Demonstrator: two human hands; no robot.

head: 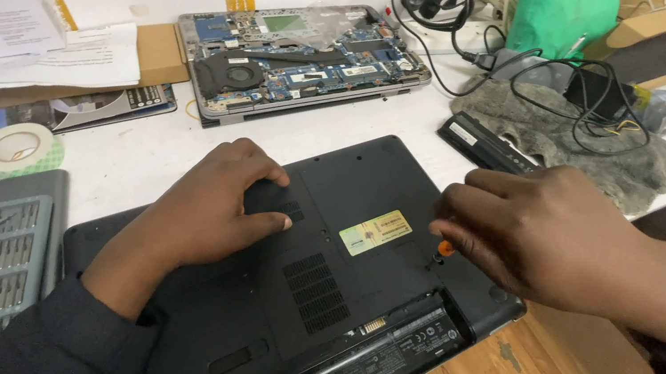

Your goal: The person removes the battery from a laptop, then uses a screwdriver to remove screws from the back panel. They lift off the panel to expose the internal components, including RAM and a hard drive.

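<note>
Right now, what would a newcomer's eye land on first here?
The black upturned laptop at the table's front edge, with the left hand flat on its base and the right hand pinching a small orange-tipped screwdriver on it. Behind, an opened laptop with bare blue circuit boards.

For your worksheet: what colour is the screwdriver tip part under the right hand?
Orange, seen in the head view.

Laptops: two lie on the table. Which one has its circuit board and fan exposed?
The far laptop, behind the hands, shows its board and fan. The near black laptop remains covered.
</note>
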